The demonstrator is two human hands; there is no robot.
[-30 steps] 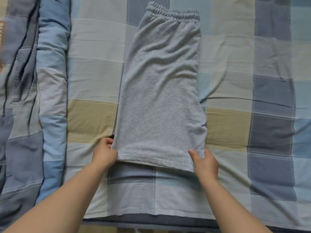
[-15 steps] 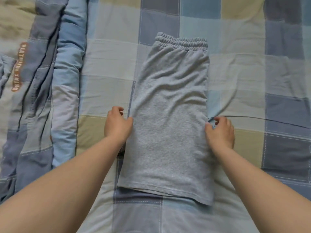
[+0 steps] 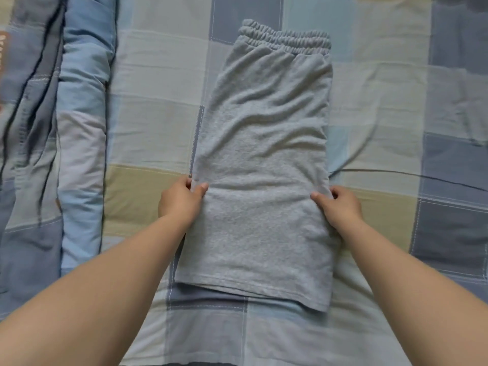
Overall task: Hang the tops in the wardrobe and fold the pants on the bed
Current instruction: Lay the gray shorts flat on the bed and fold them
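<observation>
**Shorts pinched at both side edges for the cross fold**

Grey shorts (image 3: 261,165) are shown lying flat on the checked bed sheet (image 3: 153,122), already doubled lengthwise, with the gathered waistband (image 3: 285,39) at the far end and the hem nearest the person. The left hand (image 3: 181,200) is placed at the left side edge about midway along the garment; the cloth is pinched between the thumb on top and the fingers (image 3: 188,184) curled beneath. The right hand (image 3: 339,206) is set opposite on the right side edge, where the fabric is likewise nipped between thumb and curled fingers. A faint crease across the cloth is seen running between the two hands.

The step in hand is judged to be the folding of the pants on the bed, at the point where the fold line has been taken up. The next move is judged to call for both edges to be lifted together and one half carried over the other, with hem and waistband kept square and the layers prevented from sliding apart. No tops and no wardrobe are in view, so that part of the task cannot be assessed.

A rumpled quilt (image 3: 52,143) is bunched along the left side. An orange patch with pale lettering (image 3: 3,48) is cut off at the left margin; it cannot be read. No label is visible on the shorts.
</observation>
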